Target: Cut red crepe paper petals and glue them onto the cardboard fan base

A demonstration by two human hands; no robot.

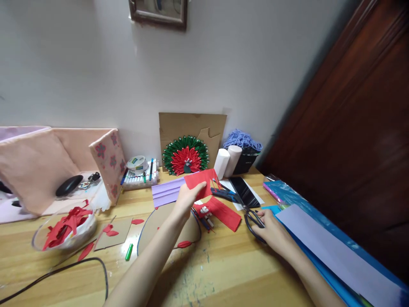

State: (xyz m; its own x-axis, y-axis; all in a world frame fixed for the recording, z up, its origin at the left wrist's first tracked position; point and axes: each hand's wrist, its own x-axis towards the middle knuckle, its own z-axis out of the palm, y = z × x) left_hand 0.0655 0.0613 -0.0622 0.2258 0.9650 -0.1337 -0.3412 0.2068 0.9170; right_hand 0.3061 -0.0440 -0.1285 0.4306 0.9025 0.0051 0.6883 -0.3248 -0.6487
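Observation:
My left hand (188, 196) is closed on a piece of red paper (201, 181), pinched between thumb and fingers above the table. Its right end is cut into thin fringes. In my right hand (271, 228) are dark-handled scissors (252, 218), the blades pointing left toward the fringed end. A folded red strip (223, 213) lies on the table between my hands, with several pens partly hidden beside it. Under my left forearm rests a round cardboard piece (150, 230) with a blue edge. Behind my left hand is a pleated purple paper strip (164, 194).
At left are a clear bowl (36, 238) of red scraps, a fabric-covered box (105, 157) and a black cable (79, 262). A peacock craft (185, 155) leans at the back. A phone (244, 192), white rolls (222, 164) and coloured sheets (332, 247) occupy the right.

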